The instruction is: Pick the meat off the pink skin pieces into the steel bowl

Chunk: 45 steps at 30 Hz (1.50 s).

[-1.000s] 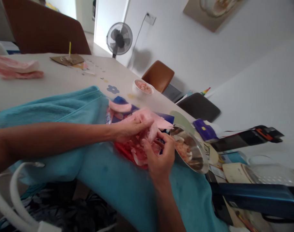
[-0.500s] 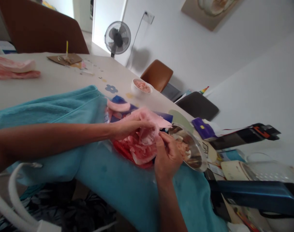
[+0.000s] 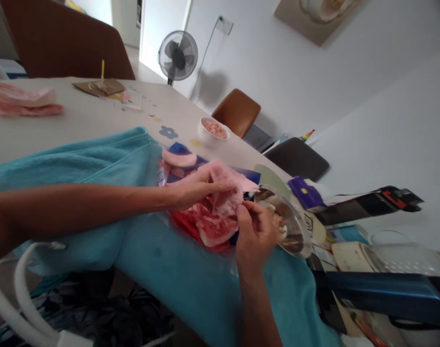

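Note:
My left hand (image 3: pixel 191 193) grips a pale pink, spongy-edged piece of pomelo (image 3: pixel 225 197), thumb on top. At the piece's right edge, my right hand (image 3: pixel 255 226) pinches with thumb and forefinger; what sits between those fingertips is too small to make out. Below lie red pomelo segments (image 3: pixel 218 232) on red and blue plastic wrapping. A thick pink strip of peel (image 3: pixel 180 158) rests behind my left hand. Just right of my right hand, a steel bowl (image 3: pixel 302 236) stands with pale scraps inside.
A teal towel (image 3: pixel 162 274) covers the near table edge. Farther back stand a white bowl (image 3: pixel 223 136) of pink pulp and a brown card (image 3: pixel 111 86). Pink peel (image 3: pixel 24 101) lies far left. Clutter, including a dark blue case (image 3: pixel 386 289), crowds the right side. A white cable (image 3: pixel 19 294) hangs nearby.
My right hand has moved slightly right and down, its fingertips a little away from the pomelo's fibrous edge. My left hand keeps its grip. The whole view has shifted slightly.

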Each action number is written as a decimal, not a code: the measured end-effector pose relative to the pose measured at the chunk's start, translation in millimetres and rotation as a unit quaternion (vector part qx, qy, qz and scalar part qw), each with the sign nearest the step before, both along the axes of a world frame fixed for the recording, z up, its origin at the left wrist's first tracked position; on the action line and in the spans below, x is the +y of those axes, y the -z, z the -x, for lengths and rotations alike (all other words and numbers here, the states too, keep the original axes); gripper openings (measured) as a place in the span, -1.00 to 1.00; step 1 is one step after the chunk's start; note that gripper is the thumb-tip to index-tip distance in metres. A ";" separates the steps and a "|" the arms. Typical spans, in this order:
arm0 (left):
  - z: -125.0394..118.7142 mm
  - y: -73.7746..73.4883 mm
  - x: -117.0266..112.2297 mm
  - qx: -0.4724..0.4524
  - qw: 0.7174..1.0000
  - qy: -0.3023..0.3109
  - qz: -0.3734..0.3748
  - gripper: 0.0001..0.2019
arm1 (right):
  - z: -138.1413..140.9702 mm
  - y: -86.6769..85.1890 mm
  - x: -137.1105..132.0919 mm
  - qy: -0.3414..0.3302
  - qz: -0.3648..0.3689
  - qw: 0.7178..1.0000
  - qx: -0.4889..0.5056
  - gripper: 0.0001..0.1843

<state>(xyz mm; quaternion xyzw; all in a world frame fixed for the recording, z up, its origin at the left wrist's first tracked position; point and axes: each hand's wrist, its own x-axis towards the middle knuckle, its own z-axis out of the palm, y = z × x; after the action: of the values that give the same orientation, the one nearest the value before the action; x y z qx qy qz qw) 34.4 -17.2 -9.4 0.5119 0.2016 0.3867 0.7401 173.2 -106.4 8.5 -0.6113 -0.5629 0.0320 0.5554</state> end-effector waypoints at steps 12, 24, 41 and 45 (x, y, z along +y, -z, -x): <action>-0.2 -2.3 -0.3 0.004 0.998 -0.038 -0.042 -0.63 | -1.6 2.8 0.7 -0.116 0.178 0.970 0.115 -0.73; -3.9 -4.3 -2.9 -0.002 0.999 -0.052 0.016 -0.55 | -0.5 6.3 1.8 -0.089 0.114 0.987 0.067 -0.76; -3.7 -3.9 -1.4 -0.012 0.997 -0.077 0.003 -0.59 | -8.5 15.2 7.1 -0.091 -0.117 0.953 -0.266 -0.82; -3.6 -4.2 -1.7 -0.011 0.996 -0.084 0.005 -0.58 | -7.2 14.9 5.8 -0.098 -0.109 0.949 -0.281 -0.90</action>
<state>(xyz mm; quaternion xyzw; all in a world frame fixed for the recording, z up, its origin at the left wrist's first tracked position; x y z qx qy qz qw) 38.1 -18.9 -5.3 0.4853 0.2373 0.4522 0.7097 180.4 -100.7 -6.4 -0.4731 -0.7532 -0.1483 0.4323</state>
